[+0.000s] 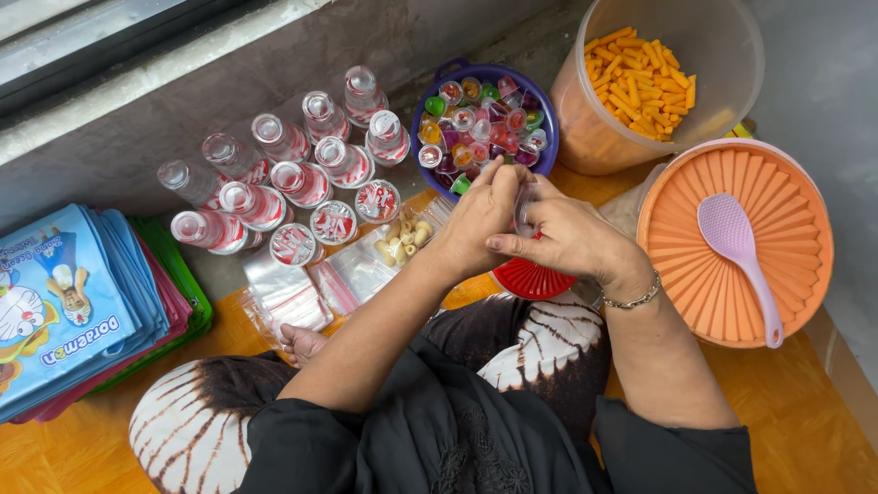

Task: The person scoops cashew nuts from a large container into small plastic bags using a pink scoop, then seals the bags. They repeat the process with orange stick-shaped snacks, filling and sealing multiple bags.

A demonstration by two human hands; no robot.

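The fingers (508, 176) of the left hand (477, 224) and right hand (572, 236) are pressed together, pinching a small clear plastic bag (524, 209) held just in front of the purple bowl of jelly cups (479, 121). One clear bag of pale snacks (402, 241) lies filled on the floor beside flat empty bags (285, 295), so most bags look unfilled. Small water bottles (279, 174) with red-and-white labels stand left, and blue cartoon-printed packages (64, 306) are stacked at far left.

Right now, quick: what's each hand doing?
Left hand: fingers pinched shut on the small clear bag.
Right hand: closed around the same bag, from the other side.
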